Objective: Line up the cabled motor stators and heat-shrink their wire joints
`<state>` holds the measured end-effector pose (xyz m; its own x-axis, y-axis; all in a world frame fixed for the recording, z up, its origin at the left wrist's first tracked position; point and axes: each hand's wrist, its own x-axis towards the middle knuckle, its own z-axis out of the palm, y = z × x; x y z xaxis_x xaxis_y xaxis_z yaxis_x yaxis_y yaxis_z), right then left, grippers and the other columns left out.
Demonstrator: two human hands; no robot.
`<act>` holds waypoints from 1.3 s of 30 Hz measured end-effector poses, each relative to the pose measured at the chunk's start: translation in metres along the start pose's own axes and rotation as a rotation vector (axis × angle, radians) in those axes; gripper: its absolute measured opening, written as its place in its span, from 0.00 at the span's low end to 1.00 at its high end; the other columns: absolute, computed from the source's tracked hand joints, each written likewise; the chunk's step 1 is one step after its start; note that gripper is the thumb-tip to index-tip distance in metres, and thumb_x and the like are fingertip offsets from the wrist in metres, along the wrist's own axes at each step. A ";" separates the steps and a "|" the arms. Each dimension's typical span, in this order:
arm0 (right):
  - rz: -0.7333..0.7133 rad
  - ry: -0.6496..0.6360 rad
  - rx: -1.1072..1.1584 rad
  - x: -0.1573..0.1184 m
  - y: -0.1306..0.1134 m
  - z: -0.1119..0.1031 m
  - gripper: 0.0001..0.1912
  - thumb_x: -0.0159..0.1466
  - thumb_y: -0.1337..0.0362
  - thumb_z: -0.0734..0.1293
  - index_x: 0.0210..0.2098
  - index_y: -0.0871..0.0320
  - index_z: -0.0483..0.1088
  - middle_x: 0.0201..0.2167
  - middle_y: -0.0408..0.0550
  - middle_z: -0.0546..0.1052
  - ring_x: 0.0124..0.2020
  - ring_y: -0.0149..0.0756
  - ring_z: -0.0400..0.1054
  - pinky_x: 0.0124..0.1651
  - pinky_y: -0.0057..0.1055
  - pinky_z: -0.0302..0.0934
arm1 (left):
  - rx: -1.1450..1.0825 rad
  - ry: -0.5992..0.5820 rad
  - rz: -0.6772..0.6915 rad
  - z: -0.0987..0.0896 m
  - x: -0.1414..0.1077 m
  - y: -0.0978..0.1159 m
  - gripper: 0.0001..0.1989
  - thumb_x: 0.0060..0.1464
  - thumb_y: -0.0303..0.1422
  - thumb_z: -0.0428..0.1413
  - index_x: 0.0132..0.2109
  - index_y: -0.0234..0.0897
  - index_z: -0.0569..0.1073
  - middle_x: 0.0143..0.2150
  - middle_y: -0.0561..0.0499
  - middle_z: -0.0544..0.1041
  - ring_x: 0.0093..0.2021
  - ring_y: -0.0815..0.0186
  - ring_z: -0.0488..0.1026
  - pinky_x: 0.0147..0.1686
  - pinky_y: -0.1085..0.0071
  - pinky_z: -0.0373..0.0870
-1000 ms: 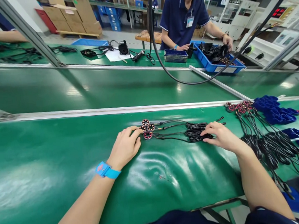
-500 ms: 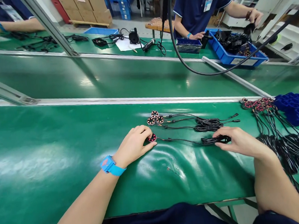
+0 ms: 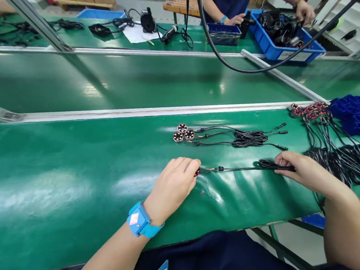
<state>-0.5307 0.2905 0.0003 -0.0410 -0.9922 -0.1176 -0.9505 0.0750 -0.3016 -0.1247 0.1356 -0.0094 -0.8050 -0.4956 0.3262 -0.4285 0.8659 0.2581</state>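
Observation:
My left hand (image 3: 174, 187), with a blue wrist strap (image 3: 141, 221), pinches a small round part with red dots (image 3: 197, 172), mostly hidden by the fingers. From that part a black cable (image 3: 238, 169) runs nearly straight to the right. Its folded bundle (image 3: 268, 164) is gripped by my right hand (image 3: 299, 169). Just beyond, three similar round parts (image 3: 182, 128) lie touching in a cluster. Their cables (image 3: 249, 138) stretch rightward, coiled in the middle, with connector ends (image 3: 282, 132) at the right.
At the right lie a heap of red-dotted round parts (image 3: 313, 111), many coiled cables (image 3: 341, 164) and dark blue fabric-like pieces (image 3: 349, 115). A metal rail (image 3: 153, 111) borders the green table (image 3: 63, 194). Across it, a co-worker reaches to a blue bin (image 3: 289, 55). A thick cable (image 3: 233, 67) hangs overhead.
Both hands have moved right and nearer to me relative to the cluster, carrying the round part and its cable bundle. The cable between them is straighter. The camera view has shifted.

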 end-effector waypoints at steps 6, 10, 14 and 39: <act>-0.097 0.073 0.108 0.022 -0.062 -0.003 0.24 0.66 0.41 0.66 0.49 0.53 0.71 0.48 0.53 0.76 0.49 0.48 0.71 0.54 0.45 0.66 | -0.136 0.031 -0.029 0.005 -0.011 -0.004 0.13 0.61 0.23 0.54 0.51 0.37 0.64 0.44 0.47 0.75 0.44 0.58 0.74 0.42 0.62 0.70; -0.304 -0.084 0.447 0.066 -0.134 0.021 0.20 0.69 0.49 0.66 0.55 0.52 0.70 0.54 0.52 0.75 0.55 0.44 0.70 0.59 0.42 0.63 | -0.175 0.061 -0.029 0.005 -0.014 -0.005 0.13 0.63 0.25 0.55 0.52 0.38 0.64 0.46 0.46 0.76 0.45 0.58 0.75 0.43 0.63 0.71; -0.354 -0.339 0.714 0.091 -0.169 0.049 0.23 0.65 0.52 0.70 0.56 0.54 0.70 0.47 0.48 0.77 0.40 0.34 0.72 0.45 0.32 0.68 | -0.195 0.081 -0.046 0.004 -0.015 -0.003 0.14 0.62 0.26 0.56 0.53 0.38 0.63 0.46 0.47 0.76 0.46 0.58 0.75 0.44 0.63 0.71; 0.051 -0.494 1.346 0.089 -0.171 0.060 0.08 0.60 0.63 0.70 0.37 0.60 0.71 0.36 0.45 0.76 0.32 0.26 0.65 0.31 0.24 0.53 | -0.345 0.044 -0.034 0.013 -0.013 0.000 0.13 0.63 0.26 0.55 0.52 0.39 0.63 0.44 0.49 0.76 0.42 0.62 0.74 0.43 0.64 0.70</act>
<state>-0.3533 0.1953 -0.0149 0.3090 -0.8713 -0.3813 0.0700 0.4207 -0.9045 -0.1195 0.1430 -0.0252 -0.7710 -0.5330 0.3486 -0.2851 0.7782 0.5595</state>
